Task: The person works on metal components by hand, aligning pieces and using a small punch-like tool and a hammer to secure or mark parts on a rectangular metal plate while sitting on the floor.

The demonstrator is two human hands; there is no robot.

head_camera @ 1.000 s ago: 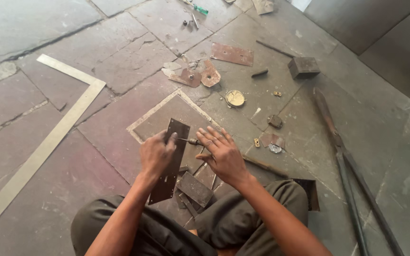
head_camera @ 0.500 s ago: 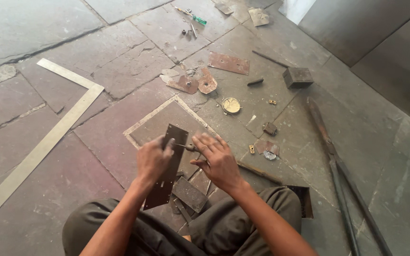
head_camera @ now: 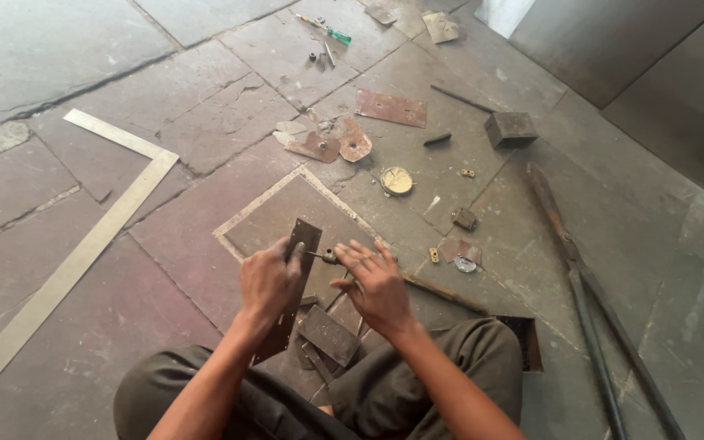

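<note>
Left hand was clamped on a long dark metal strip, fingers wrapped over its upper part; the strip ran from about 1 o'clock of the hand down to 6 o'clock, toward the knee. Right hand sat just beside it at 3 o'clock, fingers closed on a small tool with a thin tip, tip pointing at the strip's edge near the left fingers. Couldn't tell if the tip touched the metal.

Both hands were over a square metal frame lying flat on the stone floor. A flat dark plate lay at 6 o'clock of the right hand, between the legs.

At 12 o'clock of the hands: round brass disc, rusty sheet scraps, rectangular rusty plate. Dark metal block at 1 o'clock. Green-handled screwdriver far at 12. Large steel L-square at 9 o'clock, well apart. Long-handled cutter at 3 o'clock
</note>
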